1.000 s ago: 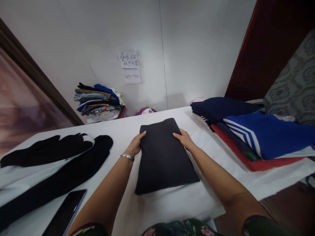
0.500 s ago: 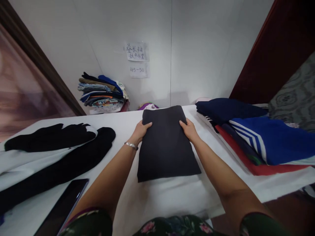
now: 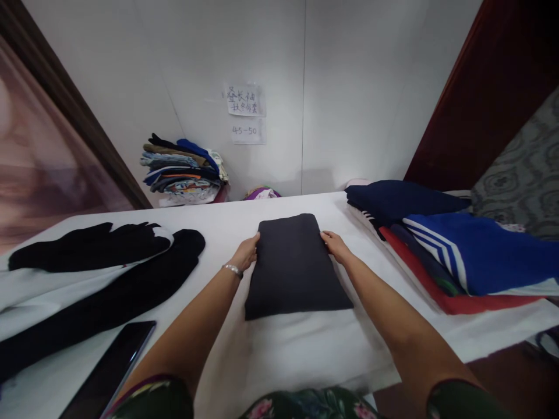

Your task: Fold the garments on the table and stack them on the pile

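Observation:
A black garment (image 3: 294, 267), folded into a neat rectangle, lies on the white-covered table (image 3: 227, 218) right in front of me. Its exact kind does not show in this folded state. At its left edge, near the far corner, my left hand (image 3: 247, 251) is closed on the side of the cloth. My right hand (image 3: 336, 244) pinches the opposite edge at about the same height, with its thumb along the border. The fingertips of both hands are partly hidden by the cloth.
A black-and-white garment (image 3: 174, 267) and a dark phone-like device (image 3: 111, 366) lie on the left. To the right sits a pile with a blue striped garment (image 3: 502, 250). Folded clothes (image 3: 183, 169) are stacked by the wall, below paper notes (image 3: 246, 100).
The far end of the black garment has come down flat and nearer to me. Both hands have lowered with it, and their thumbs have slid from its top to its edges.

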The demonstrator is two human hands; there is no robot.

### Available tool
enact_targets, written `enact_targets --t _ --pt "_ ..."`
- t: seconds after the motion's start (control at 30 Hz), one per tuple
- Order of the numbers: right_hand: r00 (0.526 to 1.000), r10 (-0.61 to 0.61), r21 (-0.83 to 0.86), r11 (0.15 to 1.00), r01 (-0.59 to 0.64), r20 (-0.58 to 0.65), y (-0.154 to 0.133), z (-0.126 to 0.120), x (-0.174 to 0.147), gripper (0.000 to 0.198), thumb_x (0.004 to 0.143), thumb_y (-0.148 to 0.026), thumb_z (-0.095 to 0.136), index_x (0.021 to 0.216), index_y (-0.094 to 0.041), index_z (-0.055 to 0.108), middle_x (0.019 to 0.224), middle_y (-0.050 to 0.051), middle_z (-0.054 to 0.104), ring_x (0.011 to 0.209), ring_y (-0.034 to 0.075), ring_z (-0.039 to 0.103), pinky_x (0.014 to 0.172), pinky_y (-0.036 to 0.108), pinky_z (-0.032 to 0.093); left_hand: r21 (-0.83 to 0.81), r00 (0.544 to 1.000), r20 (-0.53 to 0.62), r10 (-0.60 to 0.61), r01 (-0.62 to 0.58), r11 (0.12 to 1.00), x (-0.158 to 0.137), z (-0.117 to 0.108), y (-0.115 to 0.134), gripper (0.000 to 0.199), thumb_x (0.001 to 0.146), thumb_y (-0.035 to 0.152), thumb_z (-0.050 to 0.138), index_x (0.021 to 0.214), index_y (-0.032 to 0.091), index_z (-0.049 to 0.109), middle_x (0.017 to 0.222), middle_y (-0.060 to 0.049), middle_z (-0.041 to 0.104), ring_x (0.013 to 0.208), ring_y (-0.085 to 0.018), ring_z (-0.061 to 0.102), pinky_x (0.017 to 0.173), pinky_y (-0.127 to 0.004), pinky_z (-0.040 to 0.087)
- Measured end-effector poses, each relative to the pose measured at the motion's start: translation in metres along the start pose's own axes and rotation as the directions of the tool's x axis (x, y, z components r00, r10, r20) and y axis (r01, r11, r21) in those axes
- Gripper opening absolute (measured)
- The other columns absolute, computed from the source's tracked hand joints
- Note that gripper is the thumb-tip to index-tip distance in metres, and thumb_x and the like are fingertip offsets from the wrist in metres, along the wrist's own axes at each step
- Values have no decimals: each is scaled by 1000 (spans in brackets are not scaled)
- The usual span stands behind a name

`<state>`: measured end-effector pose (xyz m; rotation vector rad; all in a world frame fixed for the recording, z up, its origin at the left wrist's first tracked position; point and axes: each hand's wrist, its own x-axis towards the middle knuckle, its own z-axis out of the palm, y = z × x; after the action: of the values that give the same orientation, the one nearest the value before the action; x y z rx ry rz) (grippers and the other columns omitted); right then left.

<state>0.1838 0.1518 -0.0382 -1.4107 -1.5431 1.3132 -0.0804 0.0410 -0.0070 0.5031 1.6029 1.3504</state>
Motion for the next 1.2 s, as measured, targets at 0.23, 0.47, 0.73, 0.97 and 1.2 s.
enact_targets --t 0.23,0.47,0.73,0.97,1.2 --pt "975 80 196 973 -122 210 29 -30 -56 28 78 -45 62 73 -18 59 63 1 59 51 10 52 46 20 39 64 999 25 -24 22 998 -49 -27 -29 20 85 34 59 82 15 64 66 -3 65 49 -10 56 47 -21 44" --pt "990 -1 142 990 -19 138 33 -20 -58 39 66 -56 65 65 -19 56 57 -2 54 49 10 44 45 22 30 284 992 -24 127 -116 952 -52 -12 -35 24 82 38 56 67 19 59 62 -3 63 64 -19 60 61 -29 46" --pt "997 -80 13 997 79 7 49 -10 -59 34 67 -52 59 57 -21 51 50 -4 47 49 11 42 49 24 33 568 957 -100 272 -170 806 -38 -17 -54 31 80 26 54 50 22 48 58 -4 57 77 -23 61 68 -29 43" --pt "990 -142 -195 971 135 -19 36 -19 -51 17 73 -34 59 65 -20 61 66 1 62 67 18 58 67 29 46 677 931 -84 355 -208 706 -43 -26 -37 14 81 30 58 75 19 63 73 -7 68 82 -24 65 74 -31 47" --pt "812 -554 -511 652 560 184 -42 17 -44 55 88 -34 47 139 -14 46 151 12 36 141 24 28 114 38 23 758 799 210 564 -497 422 -47 36 6 45 87 35 54 128 17 54 144 -12 48 135 -26 39 113 -37 25"
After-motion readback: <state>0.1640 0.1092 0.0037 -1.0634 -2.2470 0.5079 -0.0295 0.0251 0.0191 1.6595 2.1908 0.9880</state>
